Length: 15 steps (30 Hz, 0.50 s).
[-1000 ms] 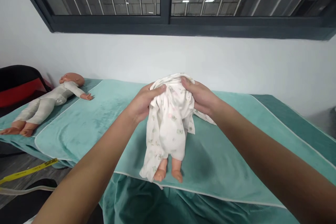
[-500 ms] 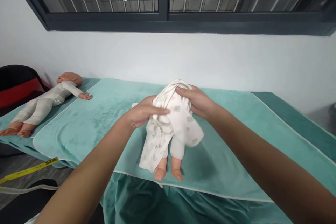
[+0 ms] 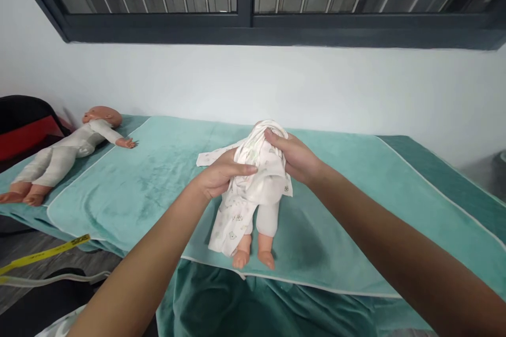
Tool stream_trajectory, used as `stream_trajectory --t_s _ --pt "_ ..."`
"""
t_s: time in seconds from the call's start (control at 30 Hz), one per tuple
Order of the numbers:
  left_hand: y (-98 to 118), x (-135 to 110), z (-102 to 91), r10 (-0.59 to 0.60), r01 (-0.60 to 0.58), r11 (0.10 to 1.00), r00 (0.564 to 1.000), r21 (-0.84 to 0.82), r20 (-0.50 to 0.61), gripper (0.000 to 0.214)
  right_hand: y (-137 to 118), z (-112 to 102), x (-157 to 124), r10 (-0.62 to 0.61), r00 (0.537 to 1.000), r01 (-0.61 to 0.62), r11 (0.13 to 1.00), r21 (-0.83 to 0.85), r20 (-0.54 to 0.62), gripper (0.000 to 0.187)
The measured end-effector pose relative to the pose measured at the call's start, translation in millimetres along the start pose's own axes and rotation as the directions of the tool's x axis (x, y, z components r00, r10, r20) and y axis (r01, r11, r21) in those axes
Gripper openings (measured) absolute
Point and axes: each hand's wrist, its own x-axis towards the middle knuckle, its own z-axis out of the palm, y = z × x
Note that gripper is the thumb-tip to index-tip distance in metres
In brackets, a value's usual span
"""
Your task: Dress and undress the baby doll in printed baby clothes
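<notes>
A baby doll (image 3: 268, 219) lies on its back with its bare feet toward me. White baby clothing (image 3: 233, 226) with small printed animals is bunched over its head and upper body, so its face is hidden. My left hand (image 3: 224, 172) is closed on the cloth at the left side, thumb on top. My right hand (image 3: 296, 155) grips the gathered cloth near the doll's head, thumb pressed on the bunched edge. One sleeve (image 3: 211, 157) of the clothing lies flat out to the left, and a long part hangs over the doll's leg on the left.
A green towel (image 3: 130, 184) covers the table. At the far left a second doll (image 3: 75, 145) in white lies beside a red and black item (image 3: 29, 134). A yellow strap (image 3: 47, 254) is at lower left. The wall and a barred window (image 3: 253, 26) stand behind.
The cloth flap at the doll's right-hand side has dropped and drawn inward. The sleeve on the left now shows more fully. My left hand has shifted slightly right; both hands keep their grip.
</notes>
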Motion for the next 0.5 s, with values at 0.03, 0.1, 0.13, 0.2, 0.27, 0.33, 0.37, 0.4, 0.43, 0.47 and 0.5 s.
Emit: stream_trajectory --t_s 0.03,0.1,0.13,0.2,0.27,0.33,0.37,0.4,0.43,0.47,0.5 --pt "1 1 0.4 0.01 -0.01 1.0 1.0 0.004 -0.014 0.063 0 -2 2 0.006 1.0 -0.006 1.0 0.014 -0.009 0.043" --pt "1 6 1.5 0.077 -0.08 0.996 0.992 -0.025 -0.099 0.057 3 -3 2 0.016 1.0 -0.016 0.999 0.029 -0.013 0.045" --pt "0 8 2.2 0.113 -0.121 0.991 0.983 -0.049 -0.145 0.054 5 -2 2 0.021 1.0 -0.02 1.0 0.022 -0.007 0.045" --pt "-3 10 3.2 0.146 -0.17 0.981 0.966 -0.098 -0.211 0.05 9 -2 -3 0.046 0.999 -0.046 0.998 -0.036 0.016 0.046" --pt "-7 8 4.2 0.13 -0.163 0.978 0.964 -0.128 -0.232 0.048 15 -2 -9 0.098 0.994 -0.091 0.988 -0.121 0.053 0.046" --pt "-12 2 5.6 0.097 -0.126 0.985 0.971 -0.121 -0.22 0.049 21 -4 -17 0.156 0.983 -0.138 0.975 -0.175 0.096 0.047" --pt "-13 -2 6.5 0.081 -0.105 0.989 0.975 -0.107 -0.206 0.05 23 -6 -20 0.175 0.977 -0.152 0.972 -0.179 0.119 0.048" --pt "-14 -6 7.5 0.069 -0.088 0.992 0.979 -0.09 -0.191 0.051 25 -8 -23 0.183 0.973 -0.159 0.973 -0.169 0.14 0.047" --pt "-15 -10 8.6 0.059 -0.072 0.995 0.983 -0.071 -0.176 0.052 26 -11 -25 0.182 0.971 -0.159 0.975 -0.152 0.154 0.047" --pt "-15 -13 9.7 0.048 -0.057 0.997 0.985 -0.052 -0.164 0.054 26 -13 -26 0.179 0.969 -0.157 0.978 -0.136 0.168 0.046" --pt "-14 -16 10.6 0.034 -0.04 0.999 0.987 -0.034 -0.158 0.055 26 -15 -27 0.176 0.967 -0.154 0.98 -0.123 0.187 0.046"
